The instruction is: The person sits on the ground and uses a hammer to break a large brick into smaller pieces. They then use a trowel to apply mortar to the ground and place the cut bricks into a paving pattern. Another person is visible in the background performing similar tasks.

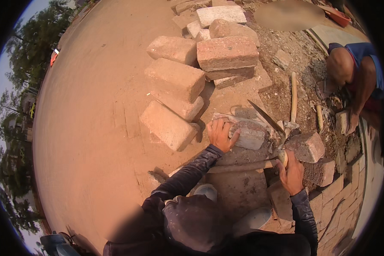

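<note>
My left hand point(220, 134) rests on the near-left end of a grey, dusty paving block point(248, 133), its fingers bent over the edge. In my right hand point(292, 172) is the handle of a machete point(266, 117). Its long dark blade slants up and left over the block's far right side; I cannot tell whether it touches the block. A wooden shaft point(243, 167) lies crosswise below the block, its right end by my right hand. Beyond the machete, a hammer point(294, 98) with a wooden handle lies on the rubble. Two rough blocks point(305, 147) are stacked right of my hand.
Reddish paving blocks point(227, 53) are piled ahead, with more point(168, 125) leaning at the left. A paved road point(85, 115) stretches along the left. At right a person squats, one hand point(353, 122) by a block point(342, 121). Laid pavers point(335, 192) run along the lower right.
</note>
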Motion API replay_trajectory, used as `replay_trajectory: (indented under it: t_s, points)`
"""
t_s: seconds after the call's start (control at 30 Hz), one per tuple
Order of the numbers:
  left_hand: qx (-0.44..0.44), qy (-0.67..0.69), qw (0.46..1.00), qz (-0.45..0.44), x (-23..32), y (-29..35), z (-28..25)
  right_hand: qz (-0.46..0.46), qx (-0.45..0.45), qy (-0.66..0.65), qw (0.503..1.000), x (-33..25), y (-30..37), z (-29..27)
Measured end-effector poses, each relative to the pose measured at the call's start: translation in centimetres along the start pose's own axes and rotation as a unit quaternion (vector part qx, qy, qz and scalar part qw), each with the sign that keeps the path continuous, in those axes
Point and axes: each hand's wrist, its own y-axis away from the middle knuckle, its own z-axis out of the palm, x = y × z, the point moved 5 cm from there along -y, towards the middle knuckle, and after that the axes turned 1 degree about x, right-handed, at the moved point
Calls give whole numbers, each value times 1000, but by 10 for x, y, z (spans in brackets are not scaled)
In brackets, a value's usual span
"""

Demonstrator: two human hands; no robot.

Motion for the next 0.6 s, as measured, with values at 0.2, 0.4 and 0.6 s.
replay_trajectory:
  t_s: [0.2,0.4,0.6]
  points:
    - [-9,5,998,57,3,-6,-8,-11,-42,32,999,13,-29,0]
    - [-21,-10,996,82,-9,-15,7,-31,-79,108,990,25,-47,17]
    - [-18,-23,995,91,-15,-24,9,-83,-43,43,995,28,-50,16]
